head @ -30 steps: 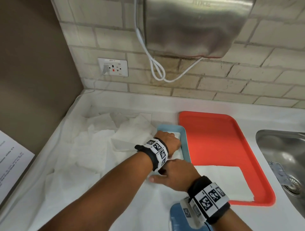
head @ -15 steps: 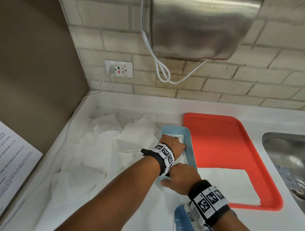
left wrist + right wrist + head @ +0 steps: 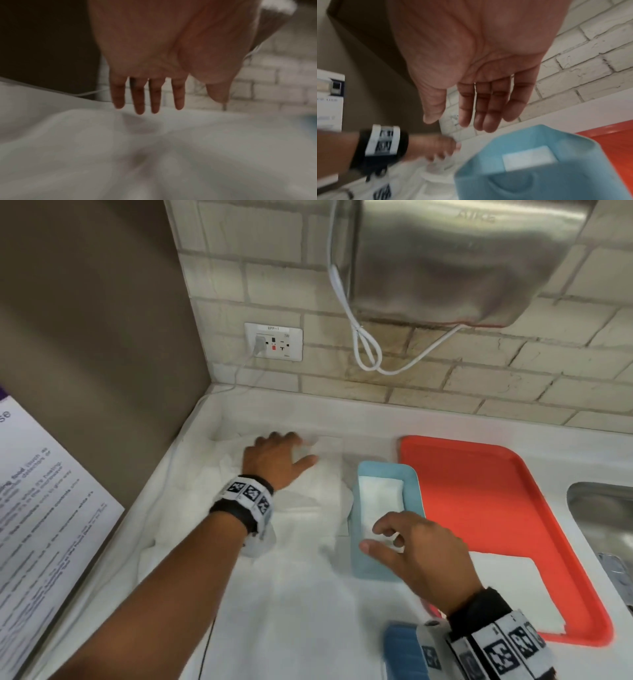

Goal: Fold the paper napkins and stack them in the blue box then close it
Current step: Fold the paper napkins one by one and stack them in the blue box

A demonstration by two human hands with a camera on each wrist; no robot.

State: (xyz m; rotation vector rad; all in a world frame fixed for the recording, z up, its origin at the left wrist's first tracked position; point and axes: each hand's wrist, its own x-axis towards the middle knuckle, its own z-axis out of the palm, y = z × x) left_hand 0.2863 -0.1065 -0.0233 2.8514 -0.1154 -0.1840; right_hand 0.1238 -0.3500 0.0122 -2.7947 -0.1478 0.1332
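Observation:
A light blue box point(image 3: 412, 484) stands open on the white counter with a folded white napkin point(image 3: 378, 498) inside; the right wrist view shows the same box point(image 3: 522, 175) and napkin point(image 3: 529, 157). My right hand point(image 3: 407, 546) hovers over the box's near end, fingers relaxed, holding nothing. My left hand point(image 3: 277, 457) reaches over the pile of loose napkins point(image 3: 301, 508) at the back left, fingers straight and spread just above the paper point(image 3: 154, 148). A darker blue lid point(image 3: 402, 652) lies near my right wrist. One unfolded napkin point(image 3: 513, 587) lies on the red tray.
A red tray point(image 3: 479, 481) sits right of the box, with a steel sink point(image 3: 603, 508) beyond it. A hand dryer point(image 3: 462, 258) and its looped cable point(image 3: 366, 347) hang on the brick wall. A wall socket point(image 3: 274, 342) and a brown side panel bound the left corner.
My left hand has left the box and moved back-left over the loose napkins. My right hand lifted off the counter and now hovers over the box's near end.

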